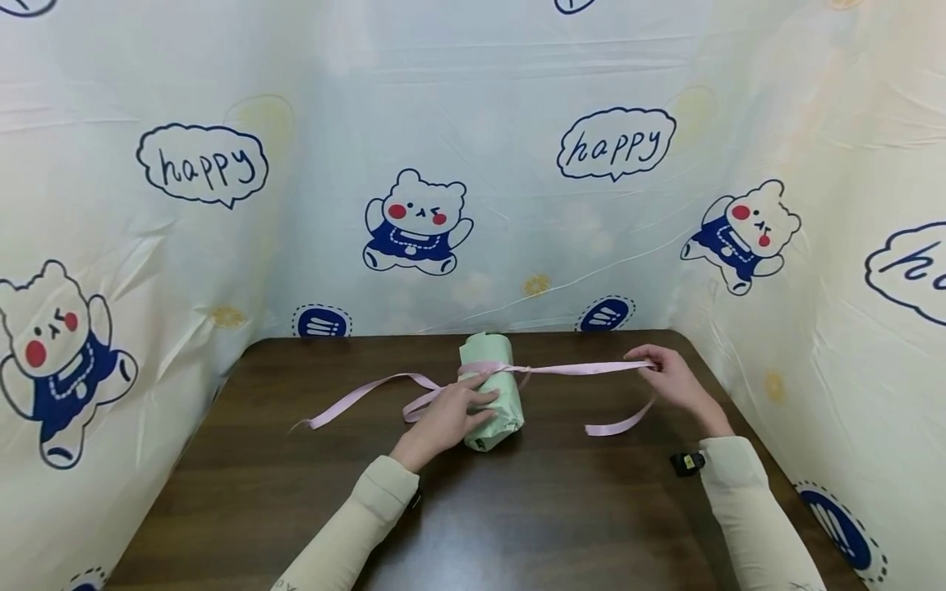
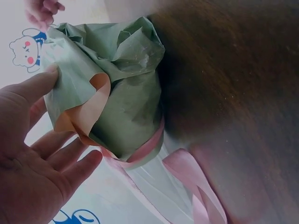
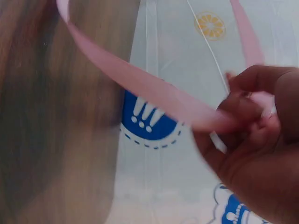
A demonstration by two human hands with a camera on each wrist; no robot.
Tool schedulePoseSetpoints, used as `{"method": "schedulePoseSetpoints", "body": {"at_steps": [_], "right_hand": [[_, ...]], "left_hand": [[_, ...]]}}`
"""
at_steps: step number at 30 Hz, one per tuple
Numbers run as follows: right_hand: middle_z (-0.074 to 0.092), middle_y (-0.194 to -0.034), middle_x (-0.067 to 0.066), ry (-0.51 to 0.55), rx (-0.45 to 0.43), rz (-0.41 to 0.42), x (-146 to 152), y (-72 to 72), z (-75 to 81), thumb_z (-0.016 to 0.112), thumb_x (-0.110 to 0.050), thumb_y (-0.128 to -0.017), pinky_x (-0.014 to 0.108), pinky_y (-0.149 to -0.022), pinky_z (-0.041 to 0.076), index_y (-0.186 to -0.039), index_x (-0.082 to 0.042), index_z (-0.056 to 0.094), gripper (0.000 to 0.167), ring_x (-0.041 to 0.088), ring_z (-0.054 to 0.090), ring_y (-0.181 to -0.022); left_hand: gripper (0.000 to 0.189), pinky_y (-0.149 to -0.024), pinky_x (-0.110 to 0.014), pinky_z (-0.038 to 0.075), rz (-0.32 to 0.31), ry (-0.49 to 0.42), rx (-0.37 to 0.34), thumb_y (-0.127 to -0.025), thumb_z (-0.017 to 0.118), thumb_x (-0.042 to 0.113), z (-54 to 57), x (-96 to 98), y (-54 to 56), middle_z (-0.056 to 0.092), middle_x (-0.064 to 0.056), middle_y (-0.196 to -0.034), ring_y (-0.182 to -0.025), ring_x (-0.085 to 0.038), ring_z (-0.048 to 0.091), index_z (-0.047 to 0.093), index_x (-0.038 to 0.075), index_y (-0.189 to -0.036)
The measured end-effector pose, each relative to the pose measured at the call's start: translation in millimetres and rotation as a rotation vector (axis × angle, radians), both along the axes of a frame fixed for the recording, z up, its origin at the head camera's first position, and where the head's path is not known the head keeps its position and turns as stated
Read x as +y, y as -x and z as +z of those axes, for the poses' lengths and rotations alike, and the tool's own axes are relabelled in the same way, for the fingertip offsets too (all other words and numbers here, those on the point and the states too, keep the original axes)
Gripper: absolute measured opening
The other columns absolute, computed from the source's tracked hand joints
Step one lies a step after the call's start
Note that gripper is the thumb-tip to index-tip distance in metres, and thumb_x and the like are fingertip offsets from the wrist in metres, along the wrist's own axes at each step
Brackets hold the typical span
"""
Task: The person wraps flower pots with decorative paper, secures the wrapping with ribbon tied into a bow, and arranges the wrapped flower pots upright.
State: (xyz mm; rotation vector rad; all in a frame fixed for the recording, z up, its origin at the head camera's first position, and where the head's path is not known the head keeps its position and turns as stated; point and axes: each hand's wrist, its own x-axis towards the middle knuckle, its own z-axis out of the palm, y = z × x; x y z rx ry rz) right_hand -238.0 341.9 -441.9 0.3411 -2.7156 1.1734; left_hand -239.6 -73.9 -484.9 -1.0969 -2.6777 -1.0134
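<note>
A package wrapped in pale green paper lies near the back of the table, a pink ribbon tied round its middle. My left hand rests on the package with fingers spread over its top. In the left wrist view the folded paper end shows, with a brown paper flap beside the fingers. Off to the right, my right hand pinches the ribbon, which runs taut from the package; its loose end hangs below the hand. In the right wrist view the ribbon passes between curled fingers.
The other ribbon tail trails left across the dark wooden table. A printed cloth with bears hangs behind and at both sides. A small black device sits by the right sleeve.
</note>
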Motion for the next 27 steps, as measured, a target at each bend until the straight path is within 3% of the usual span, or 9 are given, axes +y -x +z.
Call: {"method": "schedulePoseSetpoints", "body": {"at_steps": [4, 6, 8, 11, 13, 18, 21, 24, 27], "right_hand": [[0.064, -0.096, 0.022, -0.181, -0.075, -0.024, 8.5, 1.5, -3.9, 0.065, 0.002, -0.091, 0.033, -0.065, 0.048, -0.122, 0.012, 0.062, 0.033, 0.021, 0.055, -0.074], [0.065, -0.110, 0.029, -0.284, -0.126, 0.033, 4.3, 3.5, -8.1, 0.068, -0.003, -0.091, 0.044, -0.079, 0.053, -0.129, 0.015, 0.057, 0.044, 0.034, 0.062, -0.091], [0.061, -0.125, 0.034, -0.349, -0.162, 0.110, -6.9, 5.6, -13.5, 0.070, -0.009, -0.091, 0.055, -0.094, 0.050, -0.136, 0.016, 0.051, 0.055, 0.045, 0.060, -0.111], [0.051, -0.142, 0.036, -0.334, -0.179, 0.197, -34.5, 9.7, -21.2, 0.070, -0.017, -0.094, 0.064, -0.106, 0.041, -0.142, 0.015, 0.046, 0.063, 0.052, 0.048, -0.131], [0.051, -0.144, 0.032, -0.300, -0.179, 0.213, -57.9, 12.2, -25.3, 0.069, -0.024, -0.096, 0.063, -0.107, 0.041, -0.146, 0.009, 0.046, 0.064, 0.049, 0.049, -0.134], [0.062, -0.135, 0.025, -0.196, -0.188, 0.285, -115.4, 22.4, -39.1, 0.069, -0.028, -0.097, 0.058, -0.103, 0.047, -0.143, 0.005, 0.052, 0.060, 0.041, 0.058, -0.126], [0.073, -0.109, 0.015, -0.131, -0.143, 0.326, -139.2, 28.7, -52.8, 0.069, -0.017, -0.097, 0.045, -0.089, 0.056, -0.125, 0.004, 0.067, 0.035, 0.027, 0.069, -0.100], [0.070, -0.083, 0.001, -0.101, -0.087, 0.336, -151.8, 30.8, -62.9, 0.067, -0.009, -0.097, 0.029, -0.070, 0.055, -0.103, -0.004, 0.075, 0.011, 0.011, 0.062, -0.074], [0.065, -0.073, -0.003, -0.095, -0.066, 0.338, -155.9, 27.8, -63.8, 0.066, -0.007, -0.097, 0.022, -0.061, 0.047, -0.092, -0.008, 0.075, 0.010, 0.005, 0.054, -0.064]], "left_hand": [[0.043, -0.106, -0.043, 0.049, -0.002, 0.012, 0.020, -0.094, 0.074, 0.028, -0.1, 1.2, 2.1, 0.051, -0.016, -0.151, -0.138, -0.031, 0.051, 0.067, 0.011, -0.133], [0.043, -0.106, -0.042, 0.049, 0.002, 0.019, 0.030, -0.094, 0.074, 0.028, -0.8, 1.4, 3.0, 0.051, -0.016, -0.151, -0.139, -0.031, 0.051, 0.067, 0.011, -0.133], [0.044, -0.107, -0.042, 0.048, 0.004, 0.023, 0.034, -0.094, 0.075, 0.029, -1.6, 1.0, 3.5, 0.050, -0.016, -0.152, -0.139, -0.031, 0.050, 0.067, 0.011, -0.133], [0.044, -0.108, -0.043, 0.047, 0.003, 0.029, 0.037, -0.094, 0.074, 0.030, -3.1, -0.5, 3.4, 0.049, -0.017, -0.152, -0.139, -0.032, 0.050, 0.067, 0.010, -0.133], [0.044, -0.108, -0.043, 0.047, 0.003, 0.035, 0.042, -0.094, 0.074, 0.030, -3.8, -1.6, 3.3, 0.049, -0.017, -0.153, -0.139, -0.032, 0.050, 0.067, 0.011, -0.133], [0.045, -0.107, -0.044, 0.048, 0.005, 0.036, 0.052, -0.094, 0.074, 0.032, -4.7, -3.6, 3.6, 0.049, -0.015, -0.153, -0.140, -0.030, 0.049, 0.066, 0.013, -0.134], [0.045, -0.107, -0.043, 0.048, -0.002, 0.035, 0.053, -0.094, 0.074, 0.032, -4.0, -4.2, 3.6, 0.049, -0.015, -0.153, -0.140, -0.030, 0.048, 0.066, 0.014, -0.135], [0.044, -0.109, -0.045, 0.046, -0.005, 0.045, 0.066, -0.095, 0.073, 0.032, -3.0, -5.9, 2.6, 0.048, -0.015, -0.154, -0.140, -0.031, 0.048, 0.066, 0.014, -0.135], [0.044, -0.112, -0.048, 0.042, 0.001, 0.064, 0.096, -0.095, 0.073, 0.033, -2.3, -7.3, 1.5, 0.048, -0.014, -0.154, -0.140, -0.034, 0.047, 0.067, 0.014, -0.135]]}}
